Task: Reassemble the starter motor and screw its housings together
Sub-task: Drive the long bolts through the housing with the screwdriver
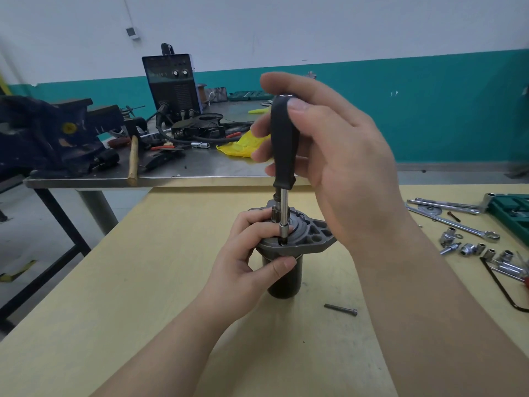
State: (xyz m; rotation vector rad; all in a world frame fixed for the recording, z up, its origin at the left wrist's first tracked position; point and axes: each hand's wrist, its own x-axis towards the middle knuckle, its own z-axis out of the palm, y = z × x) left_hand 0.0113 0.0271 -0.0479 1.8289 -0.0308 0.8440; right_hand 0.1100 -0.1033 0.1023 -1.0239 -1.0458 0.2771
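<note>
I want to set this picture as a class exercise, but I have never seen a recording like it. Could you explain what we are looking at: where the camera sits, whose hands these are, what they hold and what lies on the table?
There is one picture, taken by a camera worn on a person's head, looking forward and down. No robot is involved. The left hand grips a starter motor, which stands upright on the yellow table. The right hand holds the black handle of a screwdriver whose tip is set down into the motor's top housing. A loose bolt lies beside the motor. At the right lie sockets and a wrench. Behind stands a metal bench with a vise and a hammer.
</note>
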